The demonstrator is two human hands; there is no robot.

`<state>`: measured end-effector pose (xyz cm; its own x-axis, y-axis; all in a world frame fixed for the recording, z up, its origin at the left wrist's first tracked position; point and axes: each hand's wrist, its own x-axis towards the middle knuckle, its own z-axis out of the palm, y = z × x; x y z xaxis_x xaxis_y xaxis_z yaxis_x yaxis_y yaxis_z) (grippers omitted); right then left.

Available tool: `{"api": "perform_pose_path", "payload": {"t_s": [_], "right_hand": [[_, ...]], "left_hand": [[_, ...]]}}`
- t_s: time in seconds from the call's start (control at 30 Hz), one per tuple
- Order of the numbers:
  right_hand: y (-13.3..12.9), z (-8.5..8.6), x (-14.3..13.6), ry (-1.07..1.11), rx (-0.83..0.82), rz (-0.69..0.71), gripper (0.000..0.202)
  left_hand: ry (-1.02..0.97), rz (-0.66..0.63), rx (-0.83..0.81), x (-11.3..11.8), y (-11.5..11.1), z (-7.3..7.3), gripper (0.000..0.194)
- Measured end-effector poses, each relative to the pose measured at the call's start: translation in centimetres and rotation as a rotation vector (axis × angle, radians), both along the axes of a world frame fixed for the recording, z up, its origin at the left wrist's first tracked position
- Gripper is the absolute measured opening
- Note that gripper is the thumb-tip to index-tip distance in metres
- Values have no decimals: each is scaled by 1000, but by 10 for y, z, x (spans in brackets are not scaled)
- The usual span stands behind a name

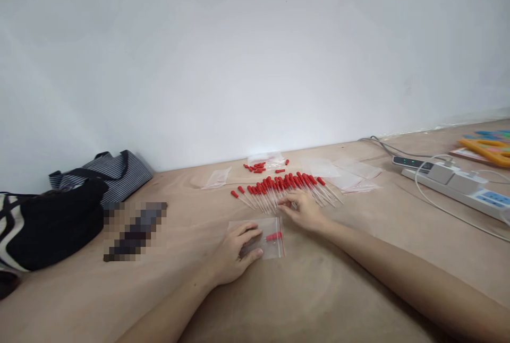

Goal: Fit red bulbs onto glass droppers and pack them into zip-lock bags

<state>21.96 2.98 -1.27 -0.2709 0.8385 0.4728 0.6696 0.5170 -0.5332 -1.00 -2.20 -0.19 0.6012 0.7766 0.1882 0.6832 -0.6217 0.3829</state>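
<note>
The left hand (233, 255), its grip loosely open, rests on the clear bag (274, 251) on the near worktop (319, 295), while the half-curled right hand (306, 211), its hold unclear, touches or nears the red-bulbed droppers (279, 186) beyond, seemingly calling for a fine pinch.

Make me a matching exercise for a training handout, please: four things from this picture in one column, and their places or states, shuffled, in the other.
Things
1. Left hand
2. Right hand
3. Striped bag
4. Power strip

Places and states
A. Behind the black bag
B. At the near side of the red-topped droppers
C. Holding white plugs
D. Over the clear zip bag

Right pairs: 1-D, 2-B, 3-A, 4-C
</note>
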Motion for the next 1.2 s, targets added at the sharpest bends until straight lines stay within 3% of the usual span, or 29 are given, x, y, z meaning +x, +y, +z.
{"api": "perform_pose_path", "payload": {"t_s": [0.13, 0.23, 0.4, 0.57, 0.63, 0.73, 0.8, 0.87, 1.0, 1.1, 1.2], "right_hand": [[25, 17, -39, -192, -49, -36, 15], [42, 26, -76, -327, -94, 18, 22], [63, 25, -124, -389, -112, 20, 22], [70, 27, -144, -377, -124, 68, 24], [68, 34, -137, -349, -109, 121, 32], [56, 43, -105, -230, -51, 211, 45], [43, 42, -72, 78, -5, 254, 50], [25, 32, -37, 315, -64, 227, 52], [-7, -1, 14, 662, -175, 31, 42], [-19, -20, 27, 818, -203, -68, 41], [-22, -26, 23, 856, -211, -59, 42]], "left_hand": [[11, 5, -23, 0, 0, -3, 37], [6, -11, -44, 0, 0, -1, 37], [-16, -21, -61, -3, -1, -1, 38], [-5, -34, -55, -6, -2, -1, 38], [2, -26, -48, -6, -2, -1, 38], [6, -20, -45, -6, -2, 0, 38], [14, -20, -41, -5, -2, 0, 38], [27, -19, -38, -3, -2, 2, 38], [38, -4, -48, 1, -3, 5, 39], [33, 33, -66, 3, -3, 5, 45], [12, 38, -65, 3, -3, 3, 46]]}}
